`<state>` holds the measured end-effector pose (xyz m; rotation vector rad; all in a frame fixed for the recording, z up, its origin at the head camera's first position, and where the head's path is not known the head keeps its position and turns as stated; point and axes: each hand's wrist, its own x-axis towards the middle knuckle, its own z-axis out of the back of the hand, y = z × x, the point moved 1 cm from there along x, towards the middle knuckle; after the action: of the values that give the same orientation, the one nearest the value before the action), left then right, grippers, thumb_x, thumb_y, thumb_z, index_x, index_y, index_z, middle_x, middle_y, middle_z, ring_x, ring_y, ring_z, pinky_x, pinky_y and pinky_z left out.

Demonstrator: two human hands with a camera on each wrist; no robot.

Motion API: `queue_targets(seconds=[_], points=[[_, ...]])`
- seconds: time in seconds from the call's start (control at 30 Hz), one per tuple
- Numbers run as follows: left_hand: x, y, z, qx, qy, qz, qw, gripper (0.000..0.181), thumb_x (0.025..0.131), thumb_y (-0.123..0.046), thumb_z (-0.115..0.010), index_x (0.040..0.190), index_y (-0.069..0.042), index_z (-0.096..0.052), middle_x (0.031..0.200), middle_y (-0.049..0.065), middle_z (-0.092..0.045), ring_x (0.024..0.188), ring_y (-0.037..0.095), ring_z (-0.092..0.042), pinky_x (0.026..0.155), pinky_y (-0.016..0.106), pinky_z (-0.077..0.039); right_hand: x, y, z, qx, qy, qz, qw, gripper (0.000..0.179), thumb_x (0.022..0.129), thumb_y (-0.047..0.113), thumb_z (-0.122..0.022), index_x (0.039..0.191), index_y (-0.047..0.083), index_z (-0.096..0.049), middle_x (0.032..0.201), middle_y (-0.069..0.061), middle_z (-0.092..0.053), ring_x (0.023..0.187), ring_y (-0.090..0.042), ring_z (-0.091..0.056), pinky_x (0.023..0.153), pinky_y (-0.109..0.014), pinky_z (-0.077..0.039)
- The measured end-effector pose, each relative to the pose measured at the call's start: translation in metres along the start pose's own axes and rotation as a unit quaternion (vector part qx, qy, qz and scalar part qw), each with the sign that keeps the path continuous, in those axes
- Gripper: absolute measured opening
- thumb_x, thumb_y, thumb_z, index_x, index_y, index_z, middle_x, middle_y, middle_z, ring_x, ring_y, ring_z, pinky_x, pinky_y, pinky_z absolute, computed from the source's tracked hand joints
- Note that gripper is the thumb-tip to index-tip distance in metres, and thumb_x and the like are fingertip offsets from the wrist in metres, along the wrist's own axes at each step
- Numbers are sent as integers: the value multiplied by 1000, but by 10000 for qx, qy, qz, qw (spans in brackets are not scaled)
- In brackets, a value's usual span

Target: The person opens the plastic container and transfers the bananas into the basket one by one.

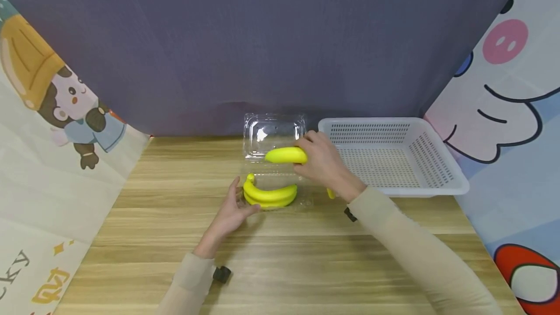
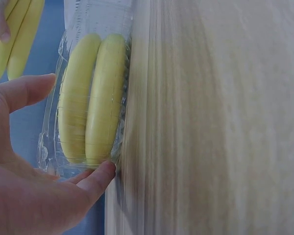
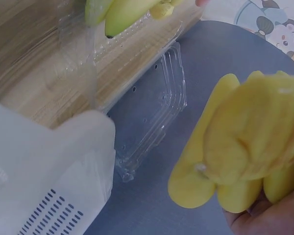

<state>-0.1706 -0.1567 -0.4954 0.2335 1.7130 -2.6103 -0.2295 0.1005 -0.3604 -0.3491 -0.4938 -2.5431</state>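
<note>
A clear plastic clamshell box (image 1: 305,201) lies with its lid (image 1: 275,128) folded back toward the dark wall. Inside its base is a small bunch of yellow bananas (image 1: 273,198), stem end to the left. My left hand (image 1: 229,213) holds the box's left end, thumb along the front corner and fingers spread up the side. Above the hinge, my right hand (image 1: 321,159) grips another bunch of bananas (image 3: 193,188), whose several fruits show side by side in the right wrist view. A yellow tip (image 1: 331,193) pokes out below the right wrist.
To the right of the box stands a white perforated plastic basket (image 1: 437,191), close beside the right forearm. A dark panel (image 1: 280,52) rises behind the wooden table (image 1: 280,266). Cartoon-printed sheets (image 1: 57,198) flank both sides.
</note>
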Motion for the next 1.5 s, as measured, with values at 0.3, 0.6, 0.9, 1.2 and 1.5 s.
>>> queue_targets(seconds=[0.3, 0.6, 0.9, 1.2, 1.5], points=[[0, -1, 2, 52, 27, -5, 10000, 109, 76, -32, -79, 154, -19, -4, 148, 24, -30, 131, 42, -36, 106, 57, -31, -1, -8, 7, 101, 16, -54, 9999, 46, 70, 25, -77, 111, 10, -64, 100, -3, -55, 88, -20, -45, 73, -33, -42], [0, -1, 2, 150, 29, -18, 9999, 107, 77, -29, -78, 153, -18, -4, 147, 24, -32, 130, 42, -38, 106, 58, -32, -5, -17, 10, 144, -35, 109, 9998, 43, 70, 25, -76, 109, 9, -65, 95, -2, -55, 85, -19, -46, 71, -33, -42], [2, 2, 1, 133, 29, -5, 9999, 108, 76, -30, -79, 154, -18, -3, 147, 23, -33, 129, 41, -40, 106, 56, -33, -11, -29, 12, -5, 58, 185, 9998, 39, 71, 26, -74, 106, 10, -65, 91, -1, -53, 83, -20, -45, 70, -33, -40], [1, 0, 1, 187, 57, -11, 9998, 108, 77, -31, -78, 154, -17, -3, 148, 24, -32, 130, 41, -39, 106, 56, -33, -15, -39, 18, -68, 207, -100, 9997, 44, 71, 26, -75, 111, 11, -65, 93, 1, -52, 83, -19, -45, 68, -31, -41], [0, -1, 1, 238, 23, 26, 9997, 109, 75, -33, -79, 154, -18, -4, 147, 22, -33, 128, 39, -41, 105, 53, -35, -19, -57, 30, -109, 208, -464, 9986, 41, 73, 25, -74, 109, 10, -64, 95, -2, -53, 86, -21, -45, 70, -35, -41]])
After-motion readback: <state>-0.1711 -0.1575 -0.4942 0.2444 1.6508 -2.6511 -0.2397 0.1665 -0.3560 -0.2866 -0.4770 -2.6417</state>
